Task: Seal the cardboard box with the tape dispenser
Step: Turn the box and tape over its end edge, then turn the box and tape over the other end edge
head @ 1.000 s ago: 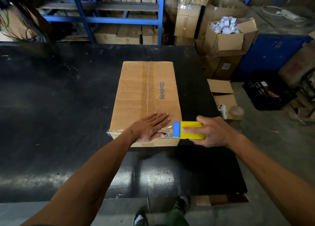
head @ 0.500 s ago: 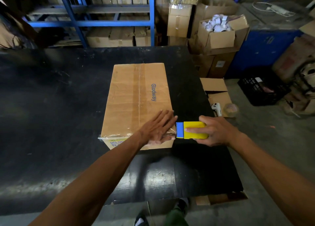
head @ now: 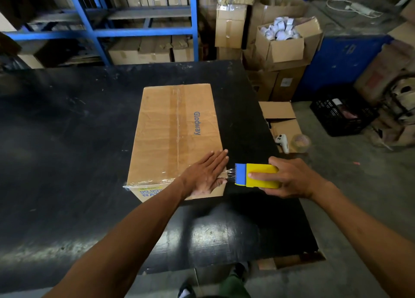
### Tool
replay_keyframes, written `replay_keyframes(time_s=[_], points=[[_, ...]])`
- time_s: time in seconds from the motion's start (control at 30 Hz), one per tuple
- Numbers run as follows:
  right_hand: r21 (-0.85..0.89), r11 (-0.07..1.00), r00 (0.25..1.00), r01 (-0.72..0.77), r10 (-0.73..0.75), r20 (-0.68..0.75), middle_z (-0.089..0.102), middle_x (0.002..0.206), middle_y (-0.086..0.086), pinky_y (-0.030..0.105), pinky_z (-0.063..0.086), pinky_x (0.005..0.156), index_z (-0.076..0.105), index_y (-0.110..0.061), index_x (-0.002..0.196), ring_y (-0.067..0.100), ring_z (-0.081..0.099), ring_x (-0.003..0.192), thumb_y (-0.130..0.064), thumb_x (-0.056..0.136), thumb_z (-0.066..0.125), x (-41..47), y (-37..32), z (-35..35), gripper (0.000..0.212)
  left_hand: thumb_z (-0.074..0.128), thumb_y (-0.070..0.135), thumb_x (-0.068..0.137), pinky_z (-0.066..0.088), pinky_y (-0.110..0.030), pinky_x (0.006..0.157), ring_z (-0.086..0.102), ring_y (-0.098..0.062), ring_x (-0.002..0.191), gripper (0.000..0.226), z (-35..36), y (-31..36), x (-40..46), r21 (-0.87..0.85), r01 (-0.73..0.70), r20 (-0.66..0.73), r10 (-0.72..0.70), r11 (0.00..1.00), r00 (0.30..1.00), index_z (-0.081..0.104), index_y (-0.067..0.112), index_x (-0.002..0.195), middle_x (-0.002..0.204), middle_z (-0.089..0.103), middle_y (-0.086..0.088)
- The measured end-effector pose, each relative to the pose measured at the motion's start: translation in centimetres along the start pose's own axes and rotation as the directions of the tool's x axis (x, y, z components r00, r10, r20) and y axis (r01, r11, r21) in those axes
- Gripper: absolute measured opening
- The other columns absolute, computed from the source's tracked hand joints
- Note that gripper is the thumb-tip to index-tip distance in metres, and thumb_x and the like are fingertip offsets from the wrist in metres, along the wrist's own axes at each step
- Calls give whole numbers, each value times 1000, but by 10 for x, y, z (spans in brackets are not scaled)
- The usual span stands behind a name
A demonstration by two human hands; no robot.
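Bare forearms — green trousers (head: 233, 284), dark shoes (head: 185, 292).

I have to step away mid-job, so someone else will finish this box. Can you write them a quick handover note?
Left hand: flat, pressing clear tape onto the near right corner of the brown cardboard box.
Right hand: grips the yellow and blue tape dispenser just off the box's right edge, tape stretched taut between them.
Box sits on the black table.
Done: lengthwise centre seam taped; a strip runs across the near edge.
Left: cut the tape, smooth the end down the side.
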State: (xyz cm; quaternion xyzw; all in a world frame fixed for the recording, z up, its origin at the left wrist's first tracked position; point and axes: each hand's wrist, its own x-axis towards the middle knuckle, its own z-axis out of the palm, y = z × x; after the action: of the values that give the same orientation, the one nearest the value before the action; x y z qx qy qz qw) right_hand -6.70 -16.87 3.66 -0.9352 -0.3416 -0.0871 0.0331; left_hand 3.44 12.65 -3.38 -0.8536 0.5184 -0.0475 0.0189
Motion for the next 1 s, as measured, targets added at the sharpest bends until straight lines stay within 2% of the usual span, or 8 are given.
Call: replay_keyframes(time_s=[0.17, 0.4, 0.53, 0.67, 0.73, 0.83, 0.9, 1.0], points=[[-53, 999, 999, 3, -5, -37, 55, 86, 8, 21, 28, 45, 62, -34, 125, 18, 54, 58, -51, 79, 61, 18, -13, 21, 50, 24, 56, 101, 14, -49, 122, 8, -38, 150, 81, -2, 5, -2, -15, 111, -9, -112, 994, 994, 21, -9, 150, 159, 13, -29], [-209, 976, 992, 57, -78, -96, 61, 90, 17, 32, 50, 47, 62, -23, 120, 28, 61, 62, -37, 78, 65, 19, -32, 43, 44, 25, 56, 99, 17, -50, 120, 15, -42, 148, 83, -2, 7, 1, -20, 142, 39, -141, 990, 989, 26, -11, 148, 156, 20, -32], [-201, 977, 997, -76, 69, -42, 61, 85, 15, 31, 49, 46, 71, -24, 110, 28, 60, 58, -32, 67, 77, 27, -54, 57, 44, 25, 61, 96, 19, -50, 121, 21, -40, 147, 87, 0, 11, 1, -29, 166, 15, -166, 986, 986, 30, -9, 147, 155, 26, -30], [-177, 965, 981, -193, 194, -10, 62, 88, 15, 33, 51, 49, 71, -28, 110, 31, 63, 66, -34, 62, 77, 27, -42, 47, 48, 19, 69, 88, 18, -48, 121, 28, -34, 145, 95, -9, 30, 16, -94, 377, 15, -377, 922, 926, 32, -4, 148, 154, 35, -22], [-154, 949, 960, -274, 279, 12, 60, 91, 16, 35, 52, 48, 71, -27, 109, 33, 64, 68, -33, 59, 82, 24, -29, 37, 51, 23, 71, 84, 6, -51, 122, 18, -33, 148, 99, -12, 36, 24, -113, 510, 61, -507, 853, 860, 22, 0, 152, 158, 25, -20], [-138, 929, 934, -344, 353, 45, 57, 90, 16, 33, 50, 46, 72, -27, 108, 32, 62, 66, -33, 59, 86, 24, -14, 23, 52, 28, 78, 78, -10, -60, 117, -9, -42, 149, 112, -13, 35, 30, -120, 664, 168, -644, 738, 746, 1, 1, 155, 161, -5, -26], [-131, 918, 923, -374, 382, 37, 56, 87, 14, 31, 46, 45, 72, -28, 109, 30, 62, 63, -35, 59, 86, 28, -12, 17, 52, 31, 76, 79, -9, -63, 116, -18, -43, 147, 113, -13, 33, 31, -113, 671, 236, -636, 733, 735, -7, 0, 154, 159, -16, -27], [-62, 886, 888, -460, 460, -10, 53, 83, 10, 29, 42, 45, 72, -31, 112, 29, 60, 58, -37, 61, 85, 45, -15, 12, 52, 36, 73, 82, -4, -62, 117, -16, -44, 147, 113, -18, 27, 26, -81, 626, 267, -589, 775, 763, -8, -3, 153, 159, -16, -30]])
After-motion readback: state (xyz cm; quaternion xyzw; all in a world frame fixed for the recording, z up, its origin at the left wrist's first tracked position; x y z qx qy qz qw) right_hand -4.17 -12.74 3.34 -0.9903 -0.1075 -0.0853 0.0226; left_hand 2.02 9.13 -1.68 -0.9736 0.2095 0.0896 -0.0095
